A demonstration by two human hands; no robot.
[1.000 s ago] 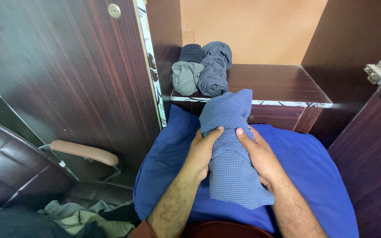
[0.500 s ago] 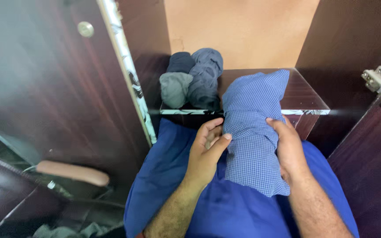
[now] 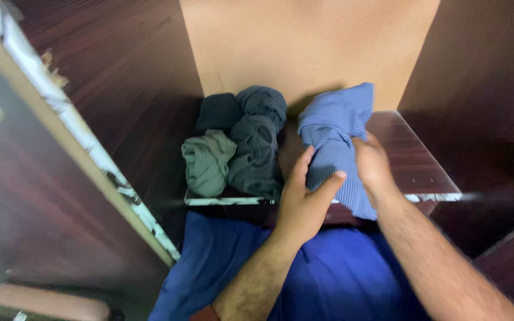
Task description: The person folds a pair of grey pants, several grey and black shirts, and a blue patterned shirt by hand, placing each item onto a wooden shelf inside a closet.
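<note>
Dark wood panelling is enclosing a wardrobe compartment, with a tan back wall [image 3: 304, 47] and a dark wooden shelf [image 3: 411, 160] being viewed from above. A folded blue checked garment [image 3: 334, 142] is being held over the shelf's front edge, its upper part lying on the shelf and its lower end hanging past the edge. The garment is being gripped from both sides. The left hand [image 3: 301, 202] is being pressed against its left side, fingers extended upward and the thumb laid across the cloth. The right hand [image 3: 373, 166] is being closed around its right side, fingers curled into the fabric. Rolled clothes are being stored just beside it on the left of the shelf: a green roll [image 3: 207, 163] at the front, a dark grey roll [image 3: 256, 148] touching it, and a navy roll [image 3: 218, 113] behind. A bright blue cloth [image 3: 328, 279] is being seen beneath the forearms, below the shelf. A wardrobe door edge [image 3: 78, 148] is being shown running diagonally at the left.
</note>
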